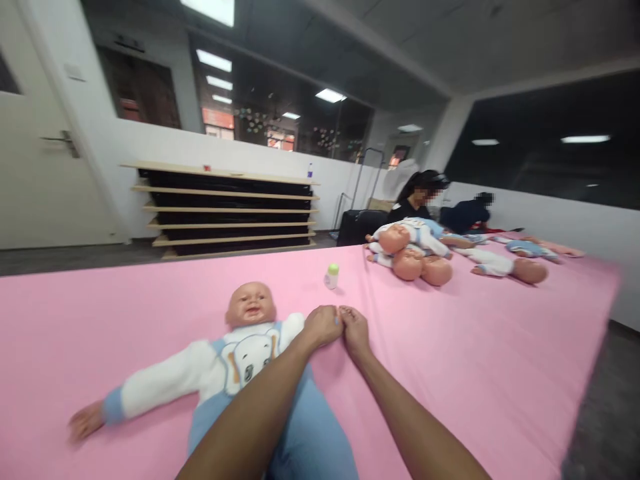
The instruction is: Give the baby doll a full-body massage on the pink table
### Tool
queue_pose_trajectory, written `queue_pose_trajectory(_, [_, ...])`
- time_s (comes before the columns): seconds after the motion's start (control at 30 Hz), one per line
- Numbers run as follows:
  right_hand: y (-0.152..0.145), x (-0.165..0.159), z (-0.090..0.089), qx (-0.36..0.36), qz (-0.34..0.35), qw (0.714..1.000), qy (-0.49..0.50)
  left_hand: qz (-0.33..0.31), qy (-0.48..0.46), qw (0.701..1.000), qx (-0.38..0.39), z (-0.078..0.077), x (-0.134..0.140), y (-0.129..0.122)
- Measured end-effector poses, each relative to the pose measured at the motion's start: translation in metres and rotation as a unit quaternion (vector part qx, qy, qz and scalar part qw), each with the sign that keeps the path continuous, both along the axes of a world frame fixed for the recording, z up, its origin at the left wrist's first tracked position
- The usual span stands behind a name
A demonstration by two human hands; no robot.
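Observation:
A baby doll (pixel 251 363) lies face up on the pink-covered table (pixel 450 373), wearing a white top with a bear face and light blue trousers. One of its arms stretches out to the left; the other runs to the right, into my hands. My left hand (pixel 323 325) is closed around the end of that sleeve. Against it, my right hand (pixel 355 328) is closed with its fingertips pinched at the doll's hand, which is mostly hidden by my fingers. Just beyond my hands stands a small white bottle (pixel 331 277) with a green cap.
More dolls (pixel 407 253) are piled at the table's far side, and another doll (pixel 515 267) lies to their right. Behind the pile sits a person (pixel 413 203), with a second person (pixel 465 215) farther right. Stacked boards (pixel 230 210) stand by the wall.

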State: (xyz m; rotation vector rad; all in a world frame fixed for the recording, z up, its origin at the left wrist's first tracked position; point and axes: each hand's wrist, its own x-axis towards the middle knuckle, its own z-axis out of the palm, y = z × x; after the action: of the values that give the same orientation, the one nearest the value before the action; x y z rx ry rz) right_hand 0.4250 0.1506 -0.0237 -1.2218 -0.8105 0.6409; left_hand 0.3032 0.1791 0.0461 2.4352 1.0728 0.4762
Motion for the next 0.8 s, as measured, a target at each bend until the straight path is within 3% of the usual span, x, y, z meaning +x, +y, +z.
queue_pose_trajectory(0.2, [0.007, 0.01, -0.011, -0.041, -0.043, 0.996, -0.071, -0.007, 0.0, 0.999, -0.042, -0.007, 0.0, 0.006])
queue_pose_trajectory(0.37, [0.002, 0.008, -0.008, -0.042, -0.066, 0.995, -0.063, -0.027, -0.005, 0.998, -0.063, -0.007, -0.001, 0.008])
queue_pose_trajectory(0.47, [0.001, 0.007, -0.007, -0.028, -0.044, 0.998, -0.035, -0.027, -0.007, 0.997, -0.072, -0.008, -0.001, 0.01])
queue_pose_trajectory(0.57, [0.003, 0.009, -0.009, -0.035, -0.031, 0.999, -0.001, -0.022, -0.008, 0.997, -0.068, -0.01, 0.0, 0.011])
queue_pose_trajectory(0.8, [0.003, 0.006, -0.007, -0.007, -0.049, 0.998, -0.036, 0.007, -0.017, 0.999, -0.03, -0.013, 0.003, 0.01])
